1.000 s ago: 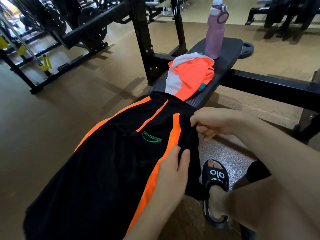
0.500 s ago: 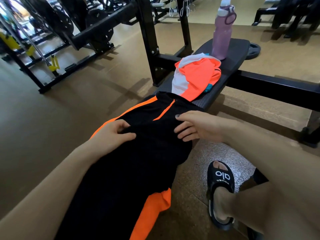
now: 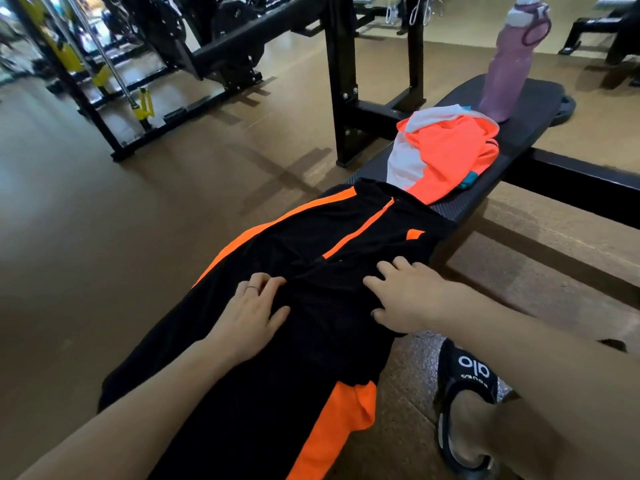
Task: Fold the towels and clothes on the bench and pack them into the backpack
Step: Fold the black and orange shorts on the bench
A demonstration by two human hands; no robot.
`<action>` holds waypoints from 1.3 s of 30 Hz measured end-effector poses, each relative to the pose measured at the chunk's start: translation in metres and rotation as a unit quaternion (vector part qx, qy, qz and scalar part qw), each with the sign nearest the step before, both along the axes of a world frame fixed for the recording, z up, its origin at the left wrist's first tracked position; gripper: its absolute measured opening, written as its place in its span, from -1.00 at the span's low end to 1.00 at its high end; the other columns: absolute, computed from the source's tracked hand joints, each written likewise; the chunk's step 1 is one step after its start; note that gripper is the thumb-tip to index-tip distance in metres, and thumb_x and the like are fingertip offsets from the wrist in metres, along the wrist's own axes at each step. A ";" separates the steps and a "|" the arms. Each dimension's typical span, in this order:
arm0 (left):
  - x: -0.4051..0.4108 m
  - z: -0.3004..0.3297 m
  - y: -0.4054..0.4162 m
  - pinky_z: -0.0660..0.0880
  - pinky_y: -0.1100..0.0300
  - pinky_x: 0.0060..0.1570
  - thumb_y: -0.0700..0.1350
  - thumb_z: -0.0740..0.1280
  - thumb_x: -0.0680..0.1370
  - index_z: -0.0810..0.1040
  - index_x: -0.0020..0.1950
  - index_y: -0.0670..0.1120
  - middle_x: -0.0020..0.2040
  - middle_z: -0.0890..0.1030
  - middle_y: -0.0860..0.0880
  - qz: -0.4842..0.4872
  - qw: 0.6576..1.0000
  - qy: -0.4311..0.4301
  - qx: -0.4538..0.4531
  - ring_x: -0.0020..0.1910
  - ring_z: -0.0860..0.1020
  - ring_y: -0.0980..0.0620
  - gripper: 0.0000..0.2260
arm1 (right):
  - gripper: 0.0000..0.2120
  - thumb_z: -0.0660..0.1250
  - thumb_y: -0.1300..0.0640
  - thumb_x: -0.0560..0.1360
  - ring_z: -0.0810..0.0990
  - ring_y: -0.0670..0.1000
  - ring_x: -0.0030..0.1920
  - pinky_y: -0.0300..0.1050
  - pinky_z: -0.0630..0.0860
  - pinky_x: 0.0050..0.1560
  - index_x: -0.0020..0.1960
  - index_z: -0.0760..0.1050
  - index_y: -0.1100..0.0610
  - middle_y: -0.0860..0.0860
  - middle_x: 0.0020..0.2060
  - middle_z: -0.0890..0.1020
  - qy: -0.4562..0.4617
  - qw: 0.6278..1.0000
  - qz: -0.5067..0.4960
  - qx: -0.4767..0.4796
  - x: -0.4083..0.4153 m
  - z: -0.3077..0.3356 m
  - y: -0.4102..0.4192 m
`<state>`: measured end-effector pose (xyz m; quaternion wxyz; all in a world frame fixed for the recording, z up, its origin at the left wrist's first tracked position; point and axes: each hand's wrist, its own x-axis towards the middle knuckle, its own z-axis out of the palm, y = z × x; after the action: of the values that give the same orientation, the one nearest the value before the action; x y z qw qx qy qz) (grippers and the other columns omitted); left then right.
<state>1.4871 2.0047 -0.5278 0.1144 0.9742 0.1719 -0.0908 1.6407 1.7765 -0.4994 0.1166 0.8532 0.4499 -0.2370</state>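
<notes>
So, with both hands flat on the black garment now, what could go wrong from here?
The black garment with orange stripes overhangs the padded black bench; its orange end may slide floorwards once the left hand and right hand lift. A wide fold might also nudge the orange-and-white clothes against the purple water bottle.

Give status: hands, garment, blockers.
Left hand and right hand flat on black jacket, fingers spread. Jacket on bench. Orange top and bottle beyond.

A brown gym floor [image 3: 104, 237] fills the left of the frame, with a speckled patch at lower right. Black rack uprights [image 3: 341, 81] stand at top centre. Machines with yellow parts [image 3: 143, 105] are seen at upper left, brightly lit.
</notes>
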 end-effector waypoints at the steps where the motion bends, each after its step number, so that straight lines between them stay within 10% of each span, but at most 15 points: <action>1: -0.002 -0.001 0.003 0.35 0.09 0.41 0.15 0.20 0.66 0.19 0.58 0.06 0.47 0.25 0.00 -0.011 1.000 0.002 -0.002 0.40 0.32 -0.07 -0.48 | -0.45 0.13 -0.15 0.64 0.20 0.22 0.46 0.11 0.27 0.39 0.55 0.18 0.06 0.14 0.45 0.28 -0.012 1.000 0.003 0.001 -0.001 0.005 0.005; 6: 0.010 0.010 0.026 0.35 0.07 0.42 0.14 0.24 0.65 0.21 0.56 0.09 0.45 0.29 0.04 0.003 0.996 -0.066 -0.066 0.41 0.34 -0.01 -0.49 | -0.60 0.19 -0.04 0.59 0.39 0.16 0.28 0.05 0.38 0.21 0.39 0.38 0.06 0.09 0.25 0.48 -0.025 0.983 -0.039 0.176 0.017 0.019 0.055; 10: 0.047 0.022 0.055 0.31 0.07 0.42 0.08 0.28 0.65 0.26 0.55 0.10 0.44 0.33 -0.02 0.042 0.990 -0.095 -0.093 0.41 0.34 -0.06 -0.52 | -0.44 0.23 -0.05 0.60 0.26 0.13 0.47 0.06 0.31 0.40 0.55 0.24 0.06 0.07 0.45 0.36 -0.001 0.963 -0.051 0.264 0.043 0.009 0.100; 21: 0.216 0.018 0.087 0.21 0.29 0.33 -0.10 0.12 0.72 0.20 0.63 0.00 0.55 0.37 -0.07 -0.001 0.983 0.007 -0.186 0.52 0.33 -0.02 -0.55 | -0.35 0.18 -0.11 0.62 -0.01 0.13 0.60 0.06 0.08 0.53 0.60 0.08 0.12 0.10 0.60 0.08 -0.031 0.974 -0.106 0.199 0.112 -0.023 0.138; 26: 0.270 0.004 0.094 0.24 0.05 0.52 -0.21 0.13 0.61 0.36 0.54 -0.02 0.51 0.40 -0.03 0.037 0.951 0.096 -0.292 0.48 0.36 -0.01 -0.52 | -0.30 0.08 -0.20 0.63 -0.15 0.14 0.61 0.10 -0.05 0.58 0.64 -0.09 0.07 0.12 0.62 -0.12 -0.003 0.987 -0.080 0.138 0.116 -0.037 0.140; 30: 0.283 -0.005 0.095 0.43 -0.03 0.16 -0.15 0.17 0.43 0.49 0.04 -0.09 0.07 0.52 -0.10 0.066 0.942 0.123 -0.306 0.03 0.47 -0.16 -0.77 | -0.29 0.09 -0.21 0.63 -0.17 0.11 0.61 0.09 -0.07 0.59 0.64 -0.13 0.03 0.09 0.62 -0.16 0.006 0.988 -0.072 0.139 0.122 -0.037 0.137; 39: 0.293 0.019 0.117 0.59 0.10 -0.13 -0.14 0.42 0.43 0.65 -0.12 0.01 -0.14 0.68 -0.02 -0.011 0.961 0.127 -0.246 -0.12 0.66 0.02 -0.92 | -0.30 0.14 -0.20 0.61 -0.11 0.09 0.61 0.08 0.00 0.58 0.63 -0.06 -0.02 0.07 0.62 -0.09 0.019 0.988 -0.063 0.143 0.131 -0.035 0.133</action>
<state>1.7806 2.1221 -0.5088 0.3268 0.8983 0.1466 -0.2545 1.7714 1.9095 -0.5339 -0.0303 0.8833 0.4262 -0.1931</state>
